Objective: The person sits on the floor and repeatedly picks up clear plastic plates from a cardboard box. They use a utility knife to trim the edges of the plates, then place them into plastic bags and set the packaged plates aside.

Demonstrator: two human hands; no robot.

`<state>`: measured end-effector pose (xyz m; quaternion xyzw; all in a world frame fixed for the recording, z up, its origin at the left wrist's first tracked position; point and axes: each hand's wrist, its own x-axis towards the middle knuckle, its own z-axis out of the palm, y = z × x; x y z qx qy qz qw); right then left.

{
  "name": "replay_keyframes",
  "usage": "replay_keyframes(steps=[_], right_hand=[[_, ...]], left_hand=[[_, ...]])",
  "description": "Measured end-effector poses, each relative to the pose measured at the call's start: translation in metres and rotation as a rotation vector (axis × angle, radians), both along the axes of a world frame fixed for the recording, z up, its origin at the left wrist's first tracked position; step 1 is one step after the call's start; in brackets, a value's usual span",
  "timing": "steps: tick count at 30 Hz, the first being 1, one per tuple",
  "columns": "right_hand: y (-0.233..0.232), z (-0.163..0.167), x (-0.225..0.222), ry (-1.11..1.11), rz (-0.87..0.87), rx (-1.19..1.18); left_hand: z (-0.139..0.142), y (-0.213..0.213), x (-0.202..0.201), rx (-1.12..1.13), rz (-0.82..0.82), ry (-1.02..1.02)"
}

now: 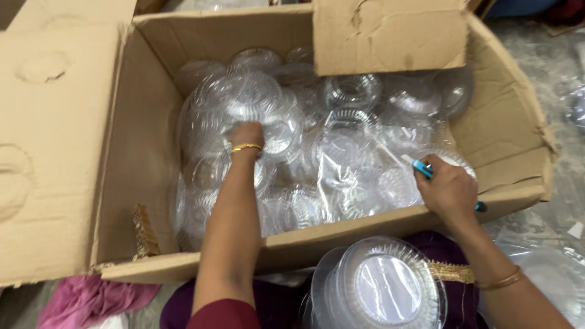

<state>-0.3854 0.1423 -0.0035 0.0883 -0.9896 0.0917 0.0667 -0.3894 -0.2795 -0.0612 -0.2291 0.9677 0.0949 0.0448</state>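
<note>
A large open cardboard box point(146, 122) holds several clear plastic lids and bowls point(347, 91), some wrapped in clear film. My left hand point(245, 135), with a gold bangle at the wrist, reaches deep into the box and grips a stack of clear containers point(244, 97) on its left side. My right hand point(448, 190) rests at the box's near right edge, closed around a blue utility knife point(421, 169) whose blade points into the box. A stack of clear round lids point(381, 286) sits on my lap just below the box.
The box's flaps stand open: a wide one on the left point(55, 140) and one folded over the far side point(390, 33). Pink cloth point(91, 300) lies at lower left. Clear plastic film point(548, 268) lies on the grey floor at right.
</note>
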Motion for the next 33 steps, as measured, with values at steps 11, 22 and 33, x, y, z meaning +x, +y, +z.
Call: replay_keyframes(steps=[11,22,33], right_hand=[[0.005,0.001,-0.001,-0.038,0.019,-0.013],[0.000,0.003,0.000,-0.010,0.027,-0.034],[-0.001,0.003,0.000,-0.019,0.034,-0.054]], left_hand=[[0.002,0.039,0.022,0.127,0.149,-0.399],[-0.029,0.048,0.004,0.032,-0.387,-0.398],[-0.036,0.087,0.005,0.210,-0.672,-0.677]])
